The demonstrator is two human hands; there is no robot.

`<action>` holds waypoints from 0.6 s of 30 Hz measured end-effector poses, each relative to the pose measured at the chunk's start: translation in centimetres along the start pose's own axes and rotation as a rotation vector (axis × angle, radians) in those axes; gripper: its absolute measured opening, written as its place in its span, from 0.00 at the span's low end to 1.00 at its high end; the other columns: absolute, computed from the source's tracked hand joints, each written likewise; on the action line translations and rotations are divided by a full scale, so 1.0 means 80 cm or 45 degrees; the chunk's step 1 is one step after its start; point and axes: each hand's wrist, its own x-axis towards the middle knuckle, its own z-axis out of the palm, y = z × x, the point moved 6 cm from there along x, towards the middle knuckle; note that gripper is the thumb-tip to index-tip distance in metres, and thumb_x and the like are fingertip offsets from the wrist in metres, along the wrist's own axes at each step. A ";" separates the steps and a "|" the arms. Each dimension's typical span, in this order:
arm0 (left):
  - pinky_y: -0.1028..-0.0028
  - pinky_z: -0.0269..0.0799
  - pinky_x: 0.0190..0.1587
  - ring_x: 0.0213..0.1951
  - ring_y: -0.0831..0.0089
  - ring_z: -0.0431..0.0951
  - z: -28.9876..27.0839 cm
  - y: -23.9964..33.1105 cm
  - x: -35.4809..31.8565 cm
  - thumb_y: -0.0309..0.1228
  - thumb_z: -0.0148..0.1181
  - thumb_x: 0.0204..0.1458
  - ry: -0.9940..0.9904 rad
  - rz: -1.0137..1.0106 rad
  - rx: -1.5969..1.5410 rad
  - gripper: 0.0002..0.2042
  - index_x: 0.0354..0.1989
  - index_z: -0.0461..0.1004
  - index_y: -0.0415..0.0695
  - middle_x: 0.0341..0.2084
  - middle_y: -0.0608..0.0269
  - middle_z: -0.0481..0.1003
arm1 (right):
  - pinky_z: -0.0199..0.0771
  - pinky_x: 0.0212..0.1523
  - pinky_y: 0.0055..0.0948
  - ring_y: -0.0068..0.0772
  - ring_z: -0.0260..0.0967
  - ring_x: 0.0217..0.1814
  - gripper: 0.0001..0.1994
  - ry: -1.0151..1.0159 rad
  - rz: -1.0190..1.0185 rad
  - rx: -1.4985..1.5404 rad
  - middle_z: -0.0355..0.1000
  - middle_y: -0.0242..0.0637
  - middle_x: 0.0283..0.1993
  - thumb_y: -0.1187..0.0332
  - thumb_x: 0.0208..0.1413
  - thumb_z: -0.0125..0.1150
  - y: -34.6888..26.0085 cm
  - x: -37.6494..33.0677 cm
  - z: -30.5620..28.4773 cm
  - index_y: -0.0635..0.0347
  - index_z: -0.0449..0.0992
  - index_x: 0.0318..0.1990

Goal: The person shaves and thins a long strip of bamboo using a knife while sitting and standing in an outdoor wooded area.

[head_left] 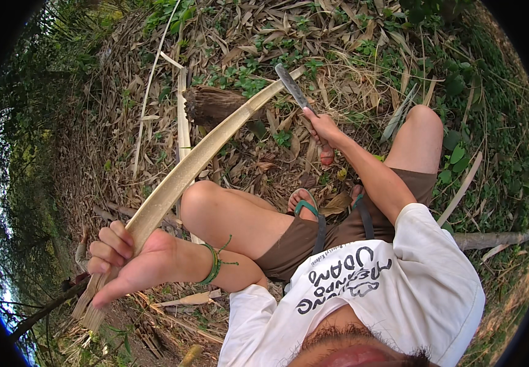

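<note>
Two hands busy: left hand [124, 260] clenched around pale split bamboo strip [182, 174] running toward one o'clock, right hand [322, 127] gripping machete [292, 87] at its far end, mid-trimming, likely needing steadier bracing.

The long pale-yellow split bamboo slat [197, 156] looks woody, smooth and matt on its cut face, fraying into rough fibres at its seven o'clock end. The grey metal machete blade [291, 87] at twelve o'clock is dull, worn steel. Dry, papery brown leaf litter [350, 55] covers the ground, and a green woven cord bracelet [214, 264] looks like soft cloth.
</note>
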 end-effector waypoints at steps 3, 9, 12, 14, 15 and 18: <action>0.76 0.40 0.22 0.20 0.78 0.43 0.002 0.001 -0.001 0.70 0.32 0.57 0.022 -0.002 -0.003 0.33 0.19 0.56 0.50 0.16 0.73 0.45 | 0.62 0.16 0.29 0.22 0.57 0.14 0.30 0.023 0.054 0.043 0.59 0.25 0.15 0.37 0.61 0.50 0.006 0.003 -0.007 0.54 0.62 0.20; 0.76 0.39 0.22 0.20 0.78 0.43 0.002 -0.003 0.001 0.70 0.33 0.57 0.008 -0.028 -0.073 0.33 0.19 0.56 0.50 0.16 0.72 0.45 | 0.61 0.15 0.28 0.22 0.57 0.14 0.30 0.015 0.071 0.041 0.59 0.25 0.15 0.37 0.61 0.50 0.011 0.004 -0.009 0.53 0.62 0.20; 0.77 0.39 0.22 0.20 0.78 0.43 0.002 -0.003 0.001 0.70 0.34 0.56 0.077 0.006 0.018 0.33 0.20 0.56 0.50 0.16 0.72 0.45 | 0.62 0.16 0.28 0.22 0.57 0.14 0.30 -0.019 0.048 0.005 0.60 0.26 0.15 0.37 0.61 0.50 0.011 -0.002 -0.007 0.54 0.62 0.21; 0.77 0.40 0.22 0.20 0.78 0.43 0.003 -0.003 0.001 0.70 0.35 0.56 0.066 0.018 0.050 0.33 0.20 0.55 0.49 0.16 0.72 0.45 | 0.63 0.16 0.27 0.22 0.58 0.14 0.30 -0.029 0.010 0.007 0.60 0.26 0.15 0.38 0.61 0.50 0.010 -0.003 -0.010 0.55 0.63 0.20; 0.77 0.40 0.22 0.20 0.78 0.43 0.003 -0.003 0.002 0.70 0.35 0.56 0.060 0.024 0.066 0.33 0.21 0.55 0.49 0.16 0.72 0.45 | 0.63 0.16 0.27 0.22 0.58 0.14 0.30 -0.022 -0.002 -0.022 0.60 0.26 0.15 0.38 0.61 0.50 0.009 -0.003 -0.014 0.55 0.63 0.20; 0.77 0.40 0.22 0.20 0.77 0.43 0.005 -0.005 0.003 0.70 0.35 0.56 0.058 0.020 0.056 0.33 0.21 0.55 0.49 0.17 0.72 0.45 | 0.63 0.16 0.27 0.22 0.59 0.14 0.30 -0.017 -0.039 -0.091 0.61 0.27 0.15 0.38 0.62 0.51 0.003 -0.009 -0.019 0.56 0.64 0.20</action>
